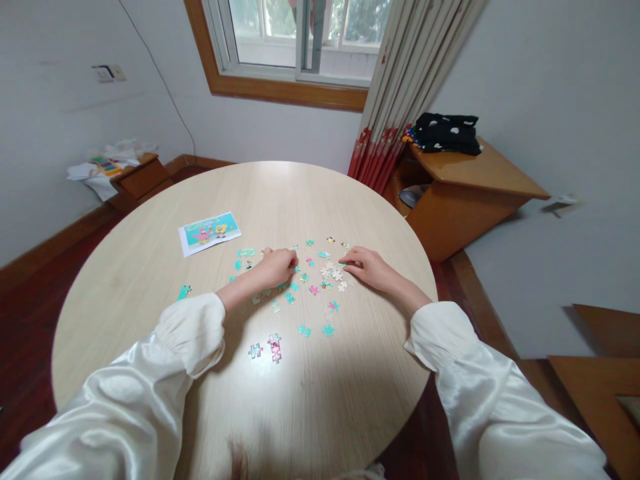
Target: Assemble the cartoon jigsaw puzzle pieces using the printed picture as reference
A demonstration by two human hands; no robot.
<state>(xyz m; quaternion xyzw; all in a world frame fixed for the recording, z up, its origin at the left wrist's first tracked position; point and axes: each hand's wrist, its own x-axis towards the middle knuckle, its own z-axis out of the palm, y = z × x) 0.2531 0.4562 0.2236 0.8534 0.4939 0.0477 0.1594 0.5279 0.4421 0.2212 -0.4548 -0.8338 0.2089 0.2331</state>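
Observation:
My left hand (279, 268) is low over the middle of the round table, its fingers curled together. A small teal puzzle piece (297, 269) shows right at its fingertips; whatever lies under the fingers is hidden. To the right, my right hand (371, 268) has thumb and forefinger closed about a small puzzle piece (343, 265), with a bit of green showing. Beside these fingertips lies a cluster of pale, face-down puzzle pieces (330, 271). Several teal and pink pieces are scattered between and around both hands. A joined pink piece group (275, 348) lies nearer to me, beside another small group (255, 351).
A printed cartoon picture (210, 233) rests on the table (125, 347) at the far left. A teal piece (184, 292) lies near my left sleeve. Beyond the table's right edge stands a wooden cabinet (475, 200) with dark folded cloth (447, 133) on top. A curtain (400, 73) hangs behind.

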